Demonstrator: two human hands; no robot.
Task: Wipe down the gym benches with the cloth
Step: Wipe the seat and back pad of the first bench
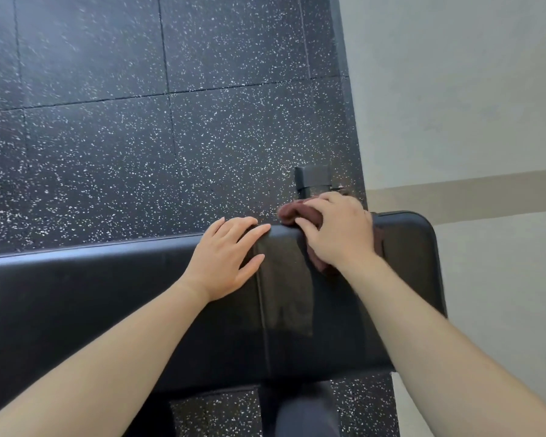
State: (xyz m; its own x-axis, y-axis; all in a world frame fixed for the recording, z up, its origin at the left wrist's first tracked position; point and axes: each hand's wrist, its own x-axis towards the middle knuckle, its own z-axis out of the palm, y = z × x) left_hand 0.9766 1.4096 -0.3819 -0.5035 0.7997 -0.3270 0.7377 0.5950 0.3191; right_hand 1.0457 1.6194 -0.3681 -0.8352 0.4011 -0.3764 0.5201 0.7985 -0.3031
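Cloth [300, 212], dark reddish-brown and bunched, lies on the far edge of the black padded gym bench [108, 294], just toward 3 o'clock of the view's centre, with part of it spilling over that edge toward 12 o'clock and another fold showing under the wrist. The right hand [338, 228] covers the cloth from above, its fingers curled down over the bundle and gripping it against the padding. The left hand [227, 257] rests at 9 o'clock of the cloth, close beside it but not touching it, laid flat and wide on the bench with its fingers straight and their tips reaching the far edge. Both bare forearms run in from 7 and 5 o'clock. A seam [262, 294] crosses the padding between the two hands, and a duller, greyish patch [284, 279] lies just toward 3 o'clock of it. The bench stretches from 9 o'clock to a rounded end at 3 o'clock. Beyond it, from 9 to 12 o'clock, lies black rubber floor [139, 137] flecked with white, laid in square tiles. A dark metal bracket [314, 179] stands on the floor at 12 o'clock of the right hand. A pale wall [470, 89] with a beige band [470, 190] fills the side from 1 to 4 o'clock. A leg in dark trousers [303, 414] shows at 6 o'clock.
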